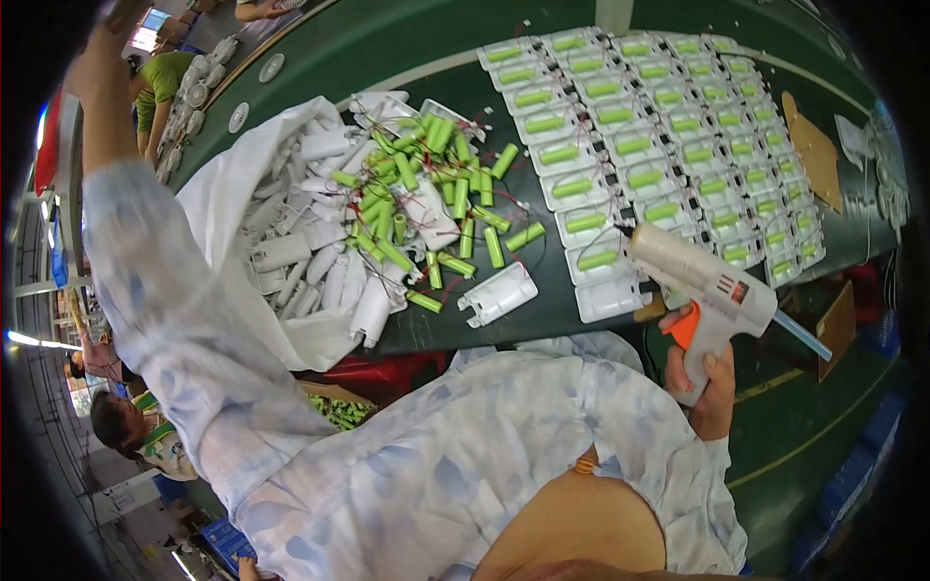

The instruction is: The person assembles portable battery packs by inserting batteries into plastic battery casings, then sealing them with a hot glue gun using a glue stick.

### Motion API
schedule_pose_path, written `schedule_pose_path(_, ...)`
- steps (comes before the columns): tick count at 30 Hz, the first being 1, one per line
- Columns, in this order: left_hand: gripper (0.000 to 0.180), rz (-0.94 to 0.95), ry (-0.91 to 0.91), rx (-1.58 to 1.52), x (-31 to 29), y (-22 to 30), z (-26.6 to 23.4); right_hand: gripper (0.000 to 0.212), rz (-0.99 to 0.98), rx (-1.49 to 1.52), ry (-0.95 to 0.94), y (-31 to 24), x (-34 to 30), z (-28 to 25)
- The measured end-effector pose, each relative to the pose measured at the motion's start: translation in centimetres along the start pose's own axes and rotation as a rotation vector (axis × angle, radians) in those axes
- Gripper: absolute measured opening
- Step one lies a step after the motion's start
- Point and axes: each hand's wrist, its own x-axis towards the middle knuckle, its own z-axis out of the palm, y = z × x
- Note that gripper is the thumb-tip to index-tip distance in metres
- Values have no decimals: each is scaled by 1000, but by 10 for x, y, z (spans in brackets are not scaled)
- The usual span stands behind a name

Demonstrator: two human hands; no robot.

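Right hand [705, 380]: grips glue gun [699, 283]
Left hand [95, 60]: raised, grip unclear
Risk: hot nozzle may touch wired cells [593, 259]

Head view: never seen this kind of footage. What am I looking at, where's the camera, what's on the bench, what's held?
There is no machine here: a person works with bare hands, and a fisheye camera on their head looks down, so straight edges bend near the rim. The right hand has its grip shut on a white glue gun with an orange trigger, its nozzle pointing at the white plastic trays. The left arm is raised toward the upper left; that hand sits at the dark rim, so its grip cannot be told. On the green bench lie rows of trays, most holding a green cylindrical cell, a loose pile of wired green cells, and a white bag of empty white shells. Other people work at the left.
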Motion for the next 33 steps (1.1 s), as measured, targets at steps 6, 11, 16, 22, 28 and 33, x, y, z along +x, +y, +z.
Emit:
schedule_pose_path(6,19,659,-1083,-509,-347,50,-130,68,33,73,-85,3,-2,-30)
schedule_pose_path(11,14,1036,-853,-546,-485,30,-117,71,59,34,-119,-1,-16,-33)
schedule_pose_path(16,11,849,-758,-311,-509,37,-91,68,75,-65,-51,-2,-28,-29)
schedule_pose_path(22,10,553,-831,-686,-497,27,-91,61,87,-241,-24,-10,-45,-28)
schedule_pose_path(28,17,-79,-920,-1322,-482,9,-115,55,186,-389,-74,-20,-56,-19)
schedule_pose_path(33,25,544,-1232,-1152,-510,16,-137,57,246,-453,-89,-24,-63,-12)
